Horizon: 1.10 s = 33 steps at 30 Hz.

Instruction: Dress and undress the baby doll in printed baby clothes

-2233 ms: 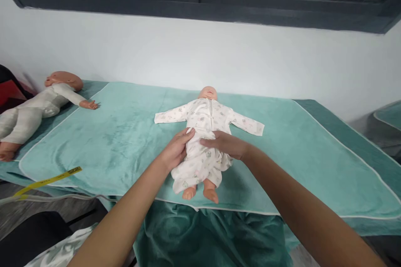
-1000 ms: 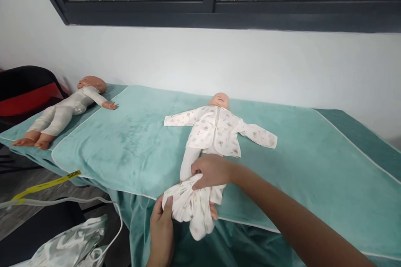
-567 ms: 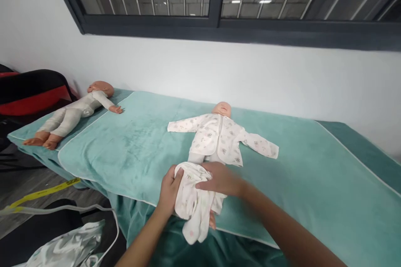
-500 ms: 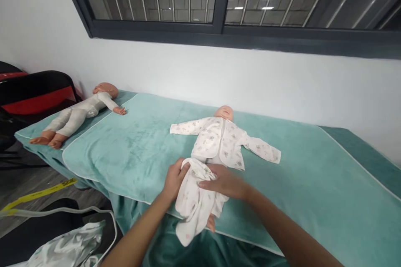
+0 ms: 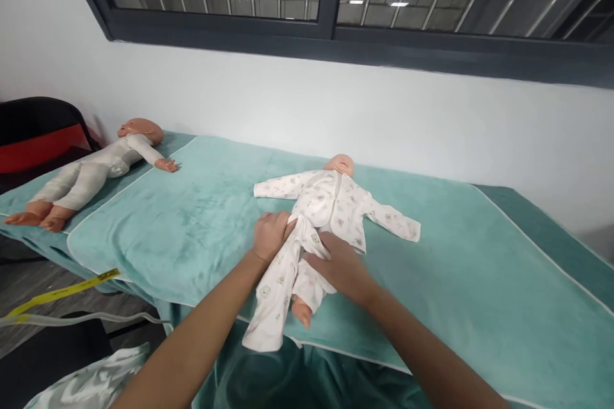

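A baby doll [image 5: 339, 165] lies on its back, dressed in a white patterned jacket [image 5: 319, 199] with both sleeves spread. White patterned baby trousers [image 5: 275, 297] are bunched over its lower body. One doll foot [image 5: 302, 312] pokes out of a trouser leg; the other leg of the trousers hangs flat toward the table's front edge. My left hand [image 5: 271, 234] grips the waistband on the left side, fingers curled round the cloth. On the right side, my right hand [image 5: 343, 268] is closed on the trousers near the doll's thigh. The doll's other foot is hidden.
A second doll [image 5: 103, 169] in a whitish body lies at the table's left end. Green cloth [image 5: 470, 275] covers the table. Behind are a white wall and a barred window [image 5: 330, 13]. A black and red chair [image 5: 43, 140] and crumpled fabric [image 5: 91, 380] are at left.
Both hands have moved up the doll's legs, pulling the trousers' waist toward the jacket. The loose trouser leg now hangs straighter to the left, and more of the foot shows. The view has shifted slightly.
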### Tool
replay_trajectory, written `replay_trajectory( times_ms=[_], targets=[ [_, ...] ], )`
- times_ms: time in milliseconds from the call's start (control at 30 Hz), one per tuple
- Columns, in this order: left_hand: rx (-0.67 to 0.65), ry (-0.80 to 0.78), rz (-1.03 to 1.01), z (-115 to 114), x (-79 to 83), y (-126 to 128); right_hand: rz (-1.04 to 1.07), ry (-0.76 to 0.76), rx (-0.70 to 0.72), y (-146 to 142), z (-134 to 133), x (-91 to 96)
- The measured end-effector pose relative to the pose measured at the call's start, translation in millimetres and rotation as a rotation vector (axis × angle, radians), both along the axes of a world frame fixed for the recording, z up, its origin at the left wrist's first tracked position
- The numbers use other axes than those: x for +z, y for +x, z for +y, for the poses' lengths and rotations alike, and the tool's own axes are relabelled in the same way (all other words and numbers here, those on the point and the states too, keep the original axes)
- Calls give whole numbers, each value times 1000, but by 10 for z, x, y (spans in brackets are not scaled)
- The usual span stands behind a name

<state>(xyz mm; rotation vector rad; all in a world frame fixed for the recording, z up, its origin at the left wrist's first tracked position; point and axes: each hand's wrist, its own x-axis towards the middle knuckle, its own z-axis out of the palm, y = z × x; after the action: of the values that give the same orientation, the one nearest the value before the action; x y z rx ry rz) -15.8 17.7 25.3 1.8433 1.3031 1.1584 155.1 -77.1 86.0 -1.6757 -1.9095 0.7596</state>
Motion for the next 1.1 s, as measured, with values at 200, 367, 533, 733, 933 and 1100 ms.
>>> replay_trajectory(
  times_ms=[200,367,533,733,933,1100],
  targets=[
    [4,-65,-13,12,-78,51,-196,-26,-78,-61,255,32],
    [-132,-190,-95,3,-53,-151,-418,130,-138,21,407,14],
    [-215,-450,-358,-34,29,-323,-415,197,-88,64,397,-40],
    [-64,-382,-365,-397,-14,-342,-310,169,147,107,265,-58],
    [-89,-385,-78,-991,-29,-547,-199,48,167,7,302,56],
    [-202,-462,113,-1213,38,-684,-262,49,290,-224,342,-18]
  ],
)
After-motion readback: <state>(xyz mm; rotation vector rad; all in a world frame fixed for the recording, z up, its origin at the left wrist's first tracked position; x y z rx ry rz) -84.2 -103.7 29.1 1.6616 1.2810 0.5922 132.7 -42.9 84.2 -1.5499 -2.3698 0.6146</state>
